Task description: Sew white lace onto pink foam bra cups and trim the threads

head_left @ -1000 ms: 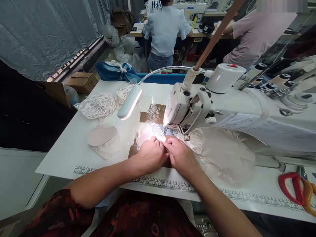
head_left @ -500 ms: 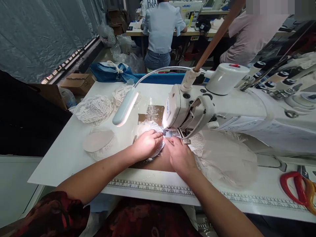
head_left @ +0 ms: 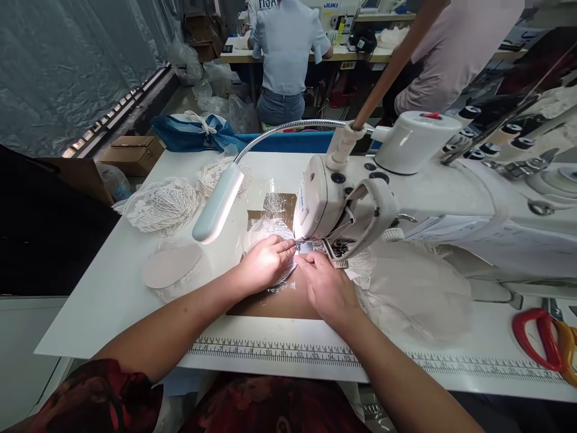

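Note:
A white lace piece (head_left: 267,228) lies under the needle end of the white sewing machine (head_left: 315,201), on a brown patch of the table. My left hand (head_left: 267,263) presses on it with fingers together, the tips close beside the presser foot (head_left: 301,245). Just right of the needle, my right hand (head_left: 331,287) is closed, thumb and forefinger pinched at the lace's edge. The fingers cover much of the piece. Pale sheer fabric with lace (head_left: 415,291) spreads to the right of my right hand, under the machine arm.
Lace bundles (head_left: 160,205) and an oval pale piece (head_left: 174,266) lie left. A lamp (head_left: 219,204) hangs low over the table. Red-handled scissors (head_left: 536,338) rest at right, beyond a ruler strip (head_left: 279,352) along the front edge. Two people (head_left: 288,54) are ahead.
The view has shifted slightly, so most things sit a little farther left. Both hands keep nearly the same places at the needle, and the lace has barely moved.

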The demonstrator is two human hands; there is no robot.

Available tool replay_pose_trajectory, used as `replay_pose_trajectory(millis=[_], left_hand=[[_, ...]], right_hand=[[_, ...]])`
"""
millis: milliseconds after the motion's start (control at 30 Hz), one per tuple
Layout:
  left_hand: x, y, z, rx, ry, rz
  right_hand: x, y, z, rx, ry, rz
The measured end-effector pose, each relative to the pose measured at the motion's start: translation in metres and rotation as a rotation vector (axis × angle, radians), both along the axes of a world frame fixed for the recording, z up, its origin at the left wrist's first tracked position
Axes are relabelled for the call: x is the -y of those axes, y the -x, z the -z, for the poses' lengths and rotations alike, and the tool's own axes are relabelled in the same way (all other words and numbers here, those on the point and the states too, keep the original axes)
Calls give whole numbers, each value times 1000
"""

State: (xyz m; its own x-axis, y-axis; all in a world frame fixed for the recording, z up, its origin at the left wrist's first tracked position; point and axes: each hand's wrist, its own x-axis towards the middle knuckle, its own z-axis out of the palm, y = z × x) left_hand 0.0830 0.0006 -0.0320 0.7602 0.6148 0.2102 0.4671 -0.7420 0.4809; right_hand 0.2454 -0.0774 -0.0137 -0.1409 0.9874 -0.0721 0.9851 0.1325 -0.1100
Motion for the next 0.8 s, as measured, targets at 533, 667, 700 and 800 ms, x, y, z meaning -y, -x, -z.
replay_pose_trajectory(millis=[533,667,700,800], left_hand=[[1,1,10,-167,-284,-179],[2,7,2,-181,-197,-225],[3,11,-2,-170,-146,-204],[14,23,-17,-112,43,67]], right_hand=[[3,-11,14,-210,-111,-78],[4,-14,19,-341,-200,-104],[4,-15,20,-378,-222,-106],[6,-18,19,-468,-272,-124]])
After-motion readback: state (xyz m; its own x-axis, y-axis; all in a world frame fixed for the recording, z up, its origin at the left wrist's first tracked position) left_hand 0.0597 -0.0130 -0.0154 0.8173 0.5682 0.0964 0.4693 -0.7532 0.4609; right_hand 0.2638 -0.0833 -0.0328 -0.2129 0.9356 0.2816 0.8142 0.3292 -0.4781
